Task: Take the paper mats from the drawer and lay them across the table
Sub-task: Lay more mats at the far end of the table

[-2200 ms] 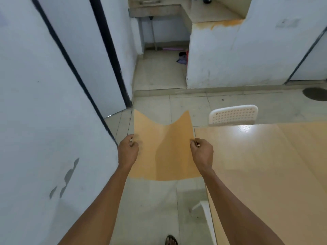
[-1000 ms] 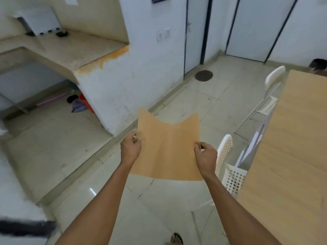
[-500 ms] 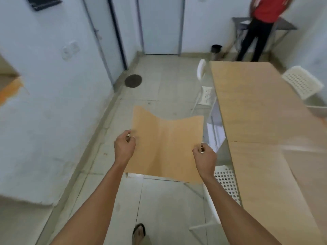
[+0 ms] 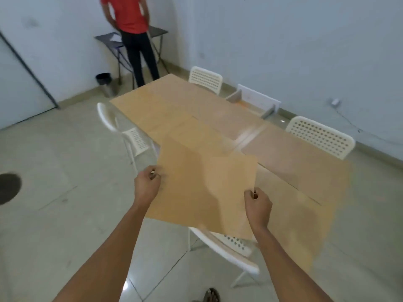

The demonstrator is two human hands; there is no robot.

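I hold a tan paper mat [image 4: 205,184] flat in front of me with both hands. My left hand [image 4: 147,185] pinches its left edge and my right hand [image 4: 258,204] pinches its right edge. The mat hangs over the near left side of a long light-wood table [image 4: 178,105] that runs away to the upper left. An open drawer [image 4: 254,101] sticks out from the table's far side. The mat's far end blends with the tabletop, so I cannot tell whether it touches.
White perforated chairs stand around the table: one under the mat [image 4: 229,249], one on the left [image 4: 128,134], two on the right [image 4: 320,136]. A person in a red shirt [image 4: 133,29] stands at a small dark table beyond. A black bin [image 4: 104,82] stands near the wall.
My view has swung right from the wall and counter to the long table. Both hands have kept their pinch on the mat, which now hangs over the table's near side.
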